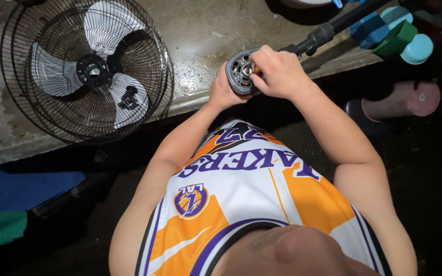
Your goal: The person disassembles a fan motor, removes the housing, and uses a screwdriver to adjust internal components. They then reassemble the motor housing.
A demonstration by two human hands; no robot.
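Observation:
My left hand [220, 92] grips the side of a round grey fan motor housing [239, 74] that sits at the end of a black pole [333, 28]. My right hand [278, 71] is closed over the front of the housing, fingers at its metal shaft in the middle. To the left, a fan head [85, 69] lies flat on the concrete ledge [200, 36], its pale blades inside a black wire guard. A small black part [129, 97] rests on the guard wires.
Blue and green plastic items [395, 30] lie at the top right beside the pole. A pinkish cylinder [410, 99] sits lower right on dark ground. Blue and green cloth [6, 204] lies at the lower left under the ledge.

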